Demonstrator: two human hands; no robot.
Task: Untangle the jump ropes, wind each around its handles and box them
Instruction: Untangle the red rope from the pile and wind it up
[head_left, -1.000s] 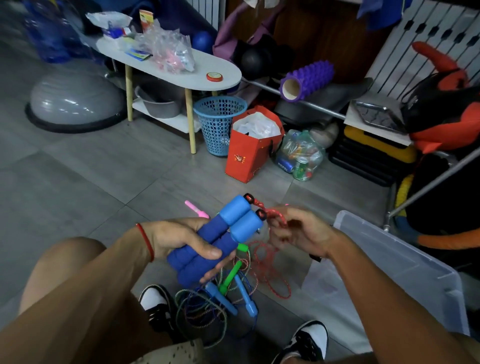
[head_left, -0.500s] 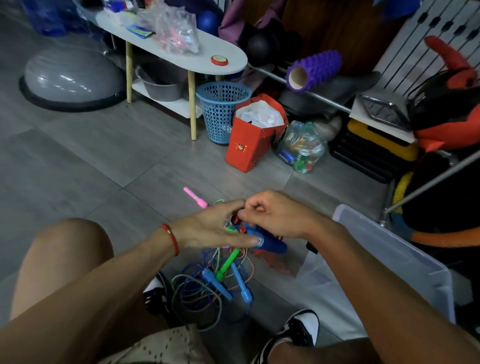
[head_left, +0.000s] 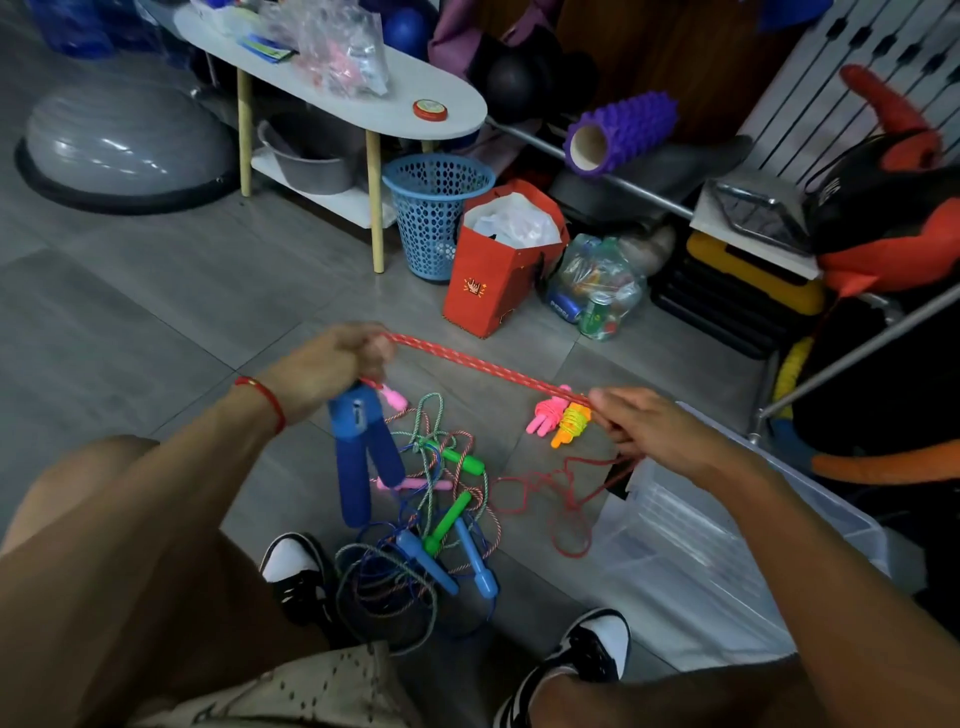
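The red rope (head_left: 483, 366) is now drawn out taut between the two hands, where a moment ago both hands were bunched together over the blue handles (head_left: 358, 441) — the winding has given way to a long straightening pull. The left hand (head_left: 332, 369) has its grip closed on the tops of the two blue handles and on one end of the doubled red strand; the handles hang down from it, splayed apart. The right hand (head_left: 644, 431) pinches the strand's other end, with the slack trailing in loose loops on the floor (head_left: 156, 312) just beside the clear plastic box (head_left: 701, 545).

I judge this to mean the red rope is freed from the tangle (head_left: 431, 519) of green, blue and pink handles below and is ready to be wrapped round its handles. A wound pink-and-orange bundle (head_left: 561, 421) lies near the right hand — not yet boxed, and the box looks empty as far as can be seen.
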